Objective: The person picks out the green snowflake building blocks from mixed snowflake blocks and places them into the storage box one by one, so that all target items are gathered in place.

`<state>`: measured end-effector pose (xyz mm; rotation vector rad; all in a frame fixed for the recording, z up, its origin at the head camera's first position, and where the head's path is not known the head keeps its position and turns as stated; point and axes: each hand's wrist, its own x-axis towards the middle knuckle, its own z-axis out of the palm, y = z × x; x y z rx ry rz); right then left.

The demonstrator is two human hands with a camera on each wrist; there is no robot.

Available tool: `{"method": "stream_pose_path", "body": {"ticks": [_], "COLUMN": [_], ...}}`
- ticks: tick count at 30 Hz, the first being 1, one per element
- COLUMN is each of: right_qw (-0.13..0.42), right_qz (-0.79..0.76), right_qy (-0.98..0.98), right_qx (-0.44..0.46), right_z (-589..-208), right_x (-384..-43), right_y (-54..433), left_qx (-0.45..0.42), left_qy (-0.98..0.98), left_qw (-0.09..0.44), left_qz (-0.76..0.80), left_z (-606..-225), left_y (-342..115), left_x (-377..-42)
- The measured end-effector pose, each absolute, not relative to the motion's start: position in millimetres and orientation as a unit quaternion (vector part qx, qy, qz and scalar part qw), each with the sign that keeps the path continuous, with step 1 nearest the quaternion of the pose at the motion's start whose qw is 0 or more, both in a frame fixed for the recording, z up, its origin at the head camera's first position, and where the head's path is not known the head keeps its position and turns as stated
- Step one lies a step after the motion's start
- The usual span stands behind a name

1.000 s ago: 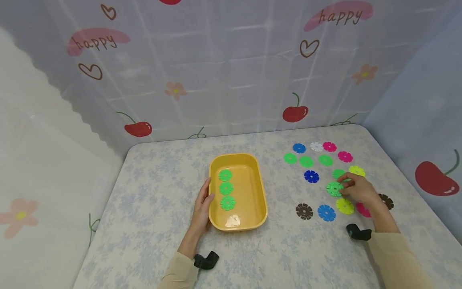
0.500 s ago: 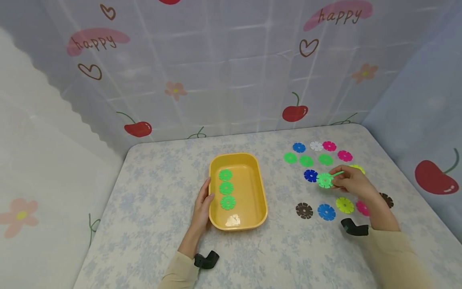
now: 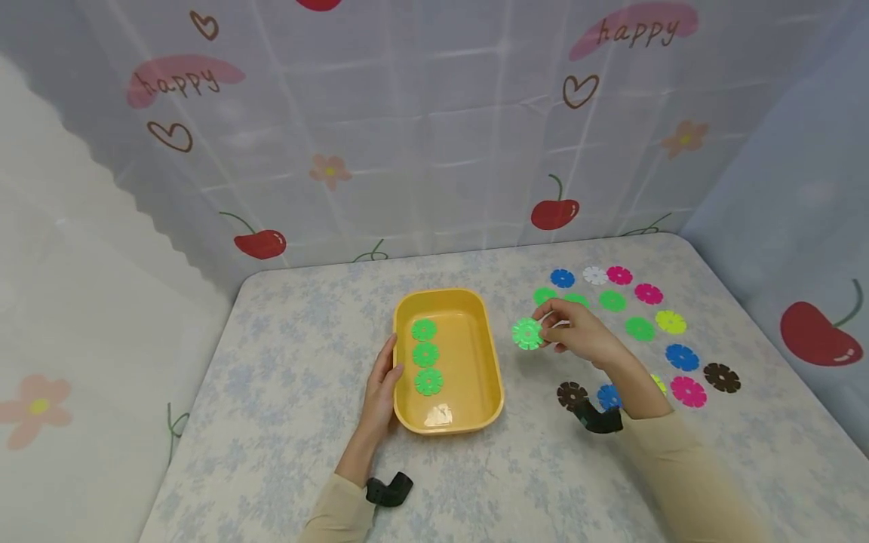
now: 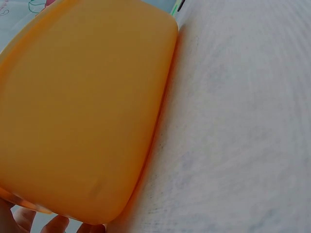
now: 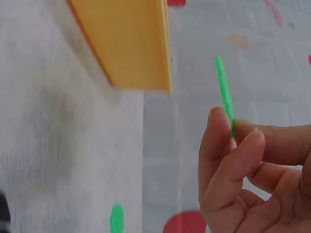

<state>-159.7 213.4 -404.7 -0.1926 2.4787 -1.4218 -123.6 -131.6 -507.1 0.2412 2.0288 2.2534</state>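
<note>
My right hand point(image 3: 584, 335) pinches a green notched plastic disc point(image 3: 526, 333) between thumb and fingertips, raised over the table just right of the yellow tray point(image 3: 475, 407). In the right wrist view the disc point(image 5: 225, 90) shows edge-on, its lower edge between the fingertips. My left hand point(image 3: 382, 388) holds the tray by its left side, the thumb at the rim and the fingers along the outer wall. Inside the tray, three green discs point(image 3: 425, 354) lie in a column along the left. The left wrist view is mostly filled by the tray's outer wall point(image 4: 87, 107).
Several loose discs lie on the table's right side: green point(image 3: 640, 329), pink point(image 3: 689, 391), yellow point(image 3: 671, 322), blue point(image 3: 682, 357), brown point(image 3: 723, 378) and white point(image 3: 595, 275). My right forearm covers part of them. A printed curtain point(image 3: 434, 151) hangs behind the table.
My right hand has lifted the green disc from among the loose ones and carried it left toward the tray. The left hand and the tray have stayed in place.
</note>
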Motion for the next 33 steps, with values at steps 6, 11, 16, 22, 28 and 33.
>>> {"method": "stream_pose_path", "body": {"ticks": [6,11,16,22,28,33], "right_qw": [0.163,0.185,0.219,0.242,0.251,0.258], "right_qz": [-0.5,-0.514,-0.515,-0.478,-0.438,-0.444], "right_qy": [0.845,0.828,0.813,0.825,0.843,0.841], "right_qx": [-0.097,-0.127,-0.161,-0.181,-0.187,-0.174], "right_z": [-404.3,-405.0,-416.0,-434.8,-447.4,-452.7], "right_x": [-163.3,-161.4,-155.5,-150.3,-145.5,-141.6], "right_y": [171.5,138.8,107.7,81.0,69.2,66.5], "left_qx": [0.078,0.074,0.069,0.076,0.075,0.073], "left_qy": [0.666,0.671,0.673,0.68,0.681,0.677], "left_qw": [0.049,0.046,0.049,0.048,0.049,0.049], "left_qz": [0.74,0.736,0.735,0.728,0.727,0.731], "left_z": [-507.8,-505.9,-505.3,-505.9,-505.6,-505.5], "left_y": [-132.2,-131.4,-130.7,-131.2,-131.6,-131.0], "left_x": [-123.7,-123.5,-123.6,-123.9,-123.9,-123.9]}}
